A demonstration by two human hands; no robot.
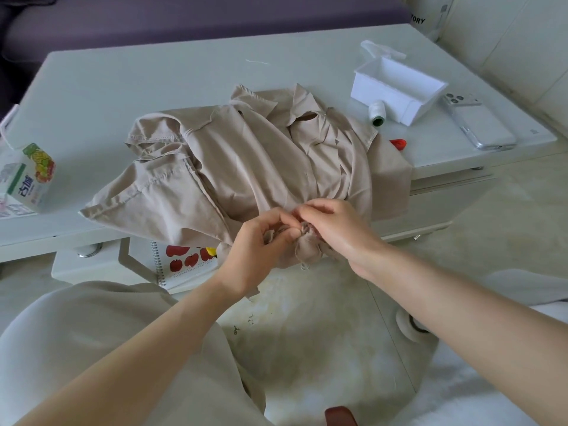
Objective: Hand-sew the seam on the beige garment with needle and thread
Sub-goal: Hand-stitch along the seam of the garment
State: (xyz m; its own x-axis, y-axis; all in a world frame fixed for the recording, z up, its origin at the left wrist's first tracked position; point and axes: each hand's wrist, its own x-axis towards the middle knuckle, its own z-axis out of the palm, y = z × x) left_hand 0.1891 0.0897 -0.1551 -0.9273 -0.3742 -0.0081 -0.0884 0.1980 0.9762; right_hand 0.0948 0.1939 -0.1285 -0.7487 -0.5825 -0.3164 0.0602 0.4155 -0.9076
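Crumpled beige cloth garment [246, 161]: heaped on pale white table [123, 72], frayed edge overhanging the front. Left hand [258, 250], right hand [335, 229]: both pinching that bunched edge. Needle: not discernible. Advisable: seam held taut, stitches small, even.

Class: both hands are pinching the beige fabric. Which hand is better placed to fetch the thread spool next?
Probably the right hand: the thread spool lies on its side of the table, beside the white box. The left hand would have to cross the garment.
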